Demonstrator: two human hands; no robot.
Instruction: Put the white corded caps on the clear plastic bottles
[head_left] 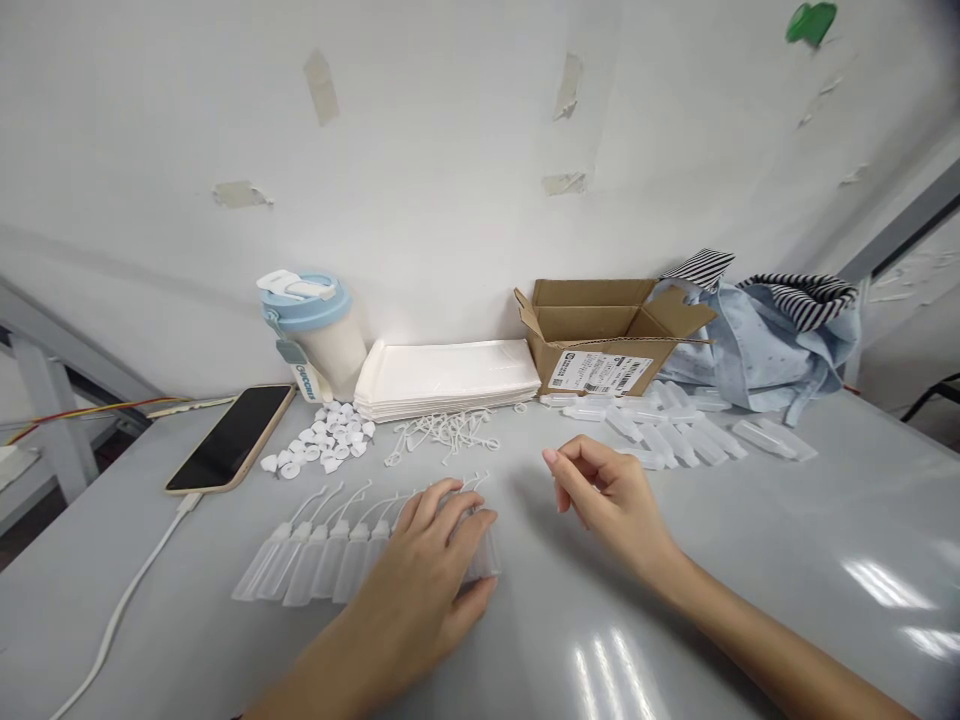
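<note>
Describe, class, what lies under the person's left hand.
Under the left hand is part of a row of translucent plastic tubes, which shows on both sides; the tubes it covers cannot be counted.

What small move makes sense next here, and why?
Probably the right hand should reach for one of the loose tubes near the cardboard box: it seems to hold nothing and is close to them, while the left hand covers the right end of the lined-up tubes.
</note>
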